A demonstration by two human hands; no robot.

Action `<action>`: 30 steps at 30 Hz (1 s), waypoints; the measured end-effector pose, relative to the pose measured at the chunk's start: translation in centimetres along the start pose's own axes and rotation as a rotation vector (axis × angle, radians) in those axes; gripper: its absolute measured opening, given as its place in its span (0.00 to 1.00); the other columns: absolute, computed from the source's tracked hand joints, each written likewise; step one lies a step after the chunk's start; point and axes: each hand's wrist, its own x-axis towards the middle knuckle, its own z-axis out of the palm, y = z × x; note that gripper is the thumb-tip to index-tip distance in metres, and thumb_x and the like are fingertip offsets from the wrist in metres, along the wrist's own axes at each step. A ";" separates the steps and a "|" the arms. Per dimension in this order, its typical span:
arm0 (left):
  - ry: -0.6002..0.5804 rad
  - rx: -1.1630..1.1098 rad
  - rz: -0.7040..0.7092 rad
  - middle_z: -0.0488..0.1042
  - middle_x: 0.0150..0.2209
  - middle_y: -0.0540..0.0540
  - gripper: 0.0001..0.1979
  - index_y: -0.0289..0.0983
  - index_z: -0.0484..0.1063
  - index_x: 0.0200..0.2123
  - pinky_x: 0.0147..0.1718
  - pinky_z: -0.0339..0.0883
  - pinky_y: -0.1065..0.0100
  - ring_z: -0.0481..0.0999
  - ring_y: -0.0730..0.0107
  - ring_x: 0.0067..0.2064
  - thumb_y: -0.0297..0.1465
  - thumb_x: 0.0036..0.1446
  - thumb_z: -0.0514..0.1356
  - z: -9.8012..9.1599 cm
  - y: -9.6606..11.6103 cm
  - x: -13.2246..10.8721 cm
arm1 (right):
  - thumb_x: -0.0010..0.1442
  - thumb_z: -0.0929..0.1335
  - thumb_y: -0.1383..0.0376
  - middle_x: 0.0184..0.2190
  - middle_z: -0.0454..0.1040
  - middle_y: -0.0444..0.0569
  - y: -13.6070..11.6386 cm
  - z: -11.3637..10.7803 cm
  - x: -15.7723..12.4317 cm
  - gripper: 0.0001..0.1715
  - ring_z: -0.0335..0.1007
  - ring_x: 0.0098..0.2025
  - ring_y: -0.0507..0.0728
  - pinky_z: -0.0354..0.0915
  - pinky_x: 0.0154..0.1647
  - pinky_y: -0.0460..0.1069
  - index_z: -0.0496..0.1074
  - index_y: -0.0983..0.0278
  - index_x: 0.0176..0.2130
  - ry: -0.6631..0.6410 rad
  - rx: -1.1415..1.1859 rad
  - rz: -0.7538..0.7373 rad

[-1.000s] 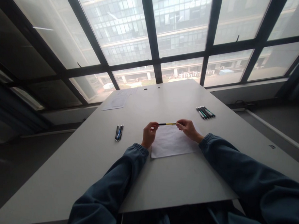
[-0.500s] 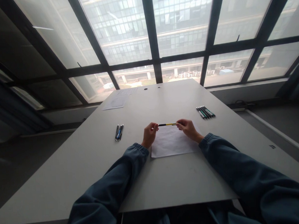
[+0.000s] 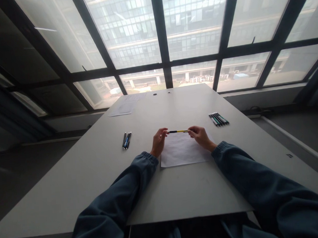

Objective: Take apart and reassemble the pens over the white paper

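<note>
White paper sheet lies on the pale tabletop, directly in front of the person; taken as the landmark. Black-and-yellow pen is at the sheet's far edge, between the two hands. Long axis runs left to right, roughly in line with that far edge and close to level. Black section lies toward the left, yellow barrel toward the right; narrow end points left. Clearance over the paper cannot be judged.

Right hand, at the sheet's far right corner, pinches the yellow end between thumb and fingers. Left hand, at the far left corner, has thumb and forefinger about the narrow end; whether they grip it or only touch it, cannot tell. Both wrists in blue cuffs.

Left of the sheet, well apart: small group of black and blue pens, axes running roughly near to far. Beyond the sheet to the right: row of black, white and green pens, side by side, far ends slanting left. Well beyond the sheet, to the left: printed papers, lying flat. Farther past the sheet, dark-framed windows.
</note>
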 end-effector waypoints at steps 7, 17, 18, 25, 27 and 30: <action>0.045 0.098 0.100 0.79 0.41 0.44 0.17 0.39 0.73 0.48 0.34 0.68 0.70 0.77 0.68 0.40 0.42 0.61 0.61 -0.1 0.6 0.0 | 0.53 0.73 0.49 0.21 0.72 0.46 0.0 0.0 0.1 0.22 0.67 0.23 0.53 0.64 0.24 0.48 0.76 0.66 0.33 0.011 -0.003 0.004; 0.064 0.104 0.178 0.79 0.39 0.45 0.09 0.38 0.76 0.42 0.32 0.68 0.70 0.76 0.70 0.36 0.35 0.59 0.63 0.0 0.6 0.0 | 0.52 0.73 0.48 0.22 0.73 0.46 0.1 0.0 0.0 0.23 0.68 0.23 0.53 0.65 0.24 0.48 0.76 0.66 0.33 0.005 -0.007 0.003; 0.064 0.110 0.189 0.78 0.38 0.45 0.08 0.38 0.76 0.40 0.32 0.68 0.70 0.76 0.70 0.35 0.34 0.59 0.63 0.0 0.6 0.0 | 0.53 0.73 0.48 0.22 0.73 0.46 0.0 0.0 0.0 0.23 0.68 0.23 0.53 0.65 0.24 0.48 0.76 0.66 0.33 0.005 -0.010 0.001; 0.062 0.159 0.190 0.77 0.35 0.45 0.08 0.38 0.76 0.36 0.32 0.68 0.69 0.75 0.69 0.35 0.36 0.61 0.61 0.0 0.6 0.0 | 0.52 0.73 0.47 0.22 0.73 0.46 0.0 0.0 0.0 0.24 0.68 0.23 0.53 0.66 0.24 0.48 0.76 0.66 0.34 0.007 -0.008 0.004; 0.061 0.173 0.179 0.77 0.35 0.45 0.10 0.37 0.76 0.36 0.32 0.68 0.69 0.75 0.68 0.36 0.38 0.61 0.61 -0.1 0.4 0.0 | 0.52 0.73 0.48 0.22 0.73 0.46 0.0 0.0 0.0 0.23 0.68 0.23 0.53 0.65 0.24 0.48 0.76 0.66 0.34 0.005 0.000 0.006; 0.061 0.180 0.160 0.77 0.34 0.46 0.12 0.37 0.75 0.35 0.33 0.68 0.69 0.75 0.69 0.36 0.40 0.61 0.60 -0.1 0.2 0.0 | 0.53 0.73 0.49 0.22 0.72 0.46 0.0 0.0 0.0 0.22 0.67 0.23 0.53 0.65 0.24 0.48 0.76 0.66 0.34 -0.006 0.014 0.006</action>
